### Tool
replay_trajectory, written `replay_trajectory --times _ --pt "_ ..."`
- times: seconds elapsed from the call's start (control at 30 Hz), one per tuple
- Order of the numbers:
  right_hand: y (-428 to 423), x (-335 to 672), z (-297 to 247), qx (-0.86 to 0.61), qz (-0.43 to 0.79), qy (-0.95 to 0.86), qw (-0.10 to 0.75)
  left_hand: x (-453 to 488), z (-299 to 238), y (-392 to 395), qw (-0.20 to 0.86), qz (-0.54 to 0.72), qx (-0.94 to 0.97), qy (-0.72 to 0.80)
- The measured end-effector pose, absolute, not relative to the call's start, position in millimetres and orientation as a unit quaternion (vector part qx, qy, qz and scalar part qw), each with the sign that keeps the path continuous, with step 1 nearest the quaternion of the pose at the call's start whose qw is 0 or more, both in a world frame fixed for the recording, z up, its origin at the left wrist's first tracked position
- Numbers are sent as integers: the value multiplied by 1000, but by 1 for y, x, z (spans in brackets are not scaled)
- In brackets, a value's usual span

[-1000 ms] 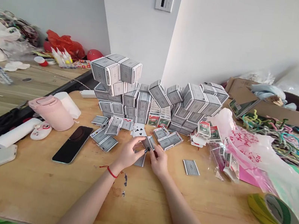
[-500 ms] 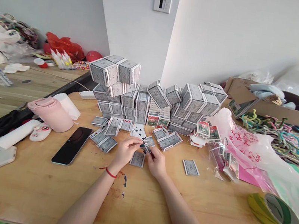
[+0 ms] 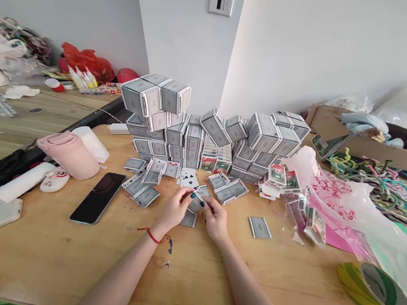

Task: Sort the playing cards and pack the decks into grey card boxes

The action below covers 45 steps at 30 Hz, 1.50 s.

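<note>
My left hand (image 3: 174, 211) and my right hand (image 3: 216, 219) meet at the middle of the wooden table (image 3: 183, 278), both pinching a small stack of grey-backed playing cards (image 3: 199, 199) held just above the surface. A single grey-backed card (image 3: 189, 218) lies on the table under my hands. Loose cards (image 3: 189, 177), one face up with black clubs, and small piles (image 3: 143, 190) lie just beyond my fingers. A wall of stacked grey card boxes (image 3: 206, 135) stands behind them. A red string circles my left wrist.
A black phone (image 3: 98, 196), a pink tipped container (image 3: 70, 152) and white rolls (image 3: 20, 184) lie at the left. One grey card (image 3: 260, 228) lies alone to the right. A pink-printed plastic bag (image 3: 338, 205), green-yellow tape rolls (image 3: 374, 293) and a cardboard box (image 3: 363, 139) fill the right side.
My hands drew slightly toward me and back, working the small stack between the fingers; the card on the table beneath them showed fully and is partly covered again.
</note>
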State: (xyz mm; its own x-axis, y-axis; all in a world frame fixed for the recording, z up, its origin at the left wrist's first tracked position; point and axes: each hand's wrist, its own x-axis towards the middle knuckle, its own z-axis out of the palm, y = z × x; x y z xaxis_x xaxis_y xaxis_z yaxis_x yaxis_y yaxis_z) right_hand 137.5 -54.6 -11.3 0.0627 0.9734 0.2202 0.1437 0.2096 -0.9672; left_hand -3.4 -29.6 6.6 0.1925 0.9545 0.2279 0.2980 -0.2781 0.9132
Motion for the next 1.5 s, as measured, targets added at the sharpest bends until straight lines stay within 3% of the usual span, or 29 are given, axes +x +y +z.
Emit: replay_trajectory --times 0.2,0.67,1.03,1.3,1.5 --pt "-60 133 -11 -445 504 -526 520 -1 14 -38 313 391 719 482" --pt "-63 130 -14 -451 438 -625 464 1 18 -41 307 406 696 507" --pt "-61 129 -15 -384 592 -546 451 -1 13 -38 405 433 654 469" --pt "-53 133 -16 -368 601 -497 506 -3 15 -37 483 452 607 440" --pt "-58 129 -14 -396 564 -530 494 0 18 -38 429 434 662 435"
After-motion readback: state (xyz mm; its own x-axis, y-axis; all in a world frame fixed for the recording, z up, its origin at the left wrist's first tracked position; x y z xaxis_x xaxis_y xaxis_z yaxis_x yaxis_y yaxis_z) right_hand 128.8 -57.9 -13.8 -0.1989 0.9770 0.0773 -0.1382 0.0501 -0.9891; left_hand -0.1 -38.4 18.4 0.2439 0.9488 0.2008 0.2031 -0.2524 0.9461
